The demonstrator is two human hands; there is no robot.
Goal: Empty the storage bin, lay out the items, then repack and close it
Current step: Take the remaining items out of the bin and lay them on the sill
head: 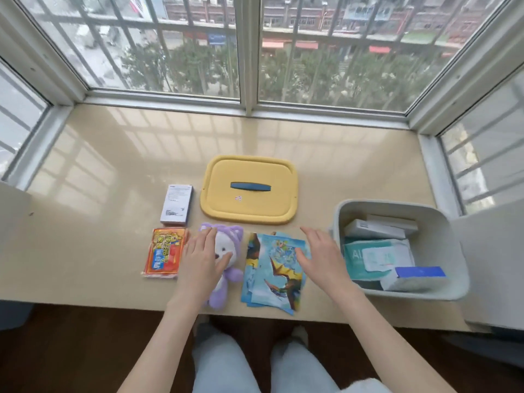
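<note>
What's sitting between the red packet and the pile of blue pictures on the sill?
A purple plush toy lies between the red packet and the blue pictures, with the left hand resting on it. The head view shows this.

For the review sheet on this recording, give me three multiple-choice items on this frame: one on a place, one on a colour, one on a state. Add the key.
1. Where does the yellow lid lie?
A. on top of the bin
B. flat on the sill, apart from the grey bin
C. on the floor

2. What colour is the plush toy that the left hand rests on?
A. purple and white
B. green
C. black

3. What state is the grey bin in?
A. empty
B. closed
C. open, with boxes inside

Key:
1 B: the lid lies handle-up on the sill, to the bin's left.
2 A: the toy has a purple body and hood and a white face.
3 C: there is no lid on the bin, and boxes show inside it.
</note>
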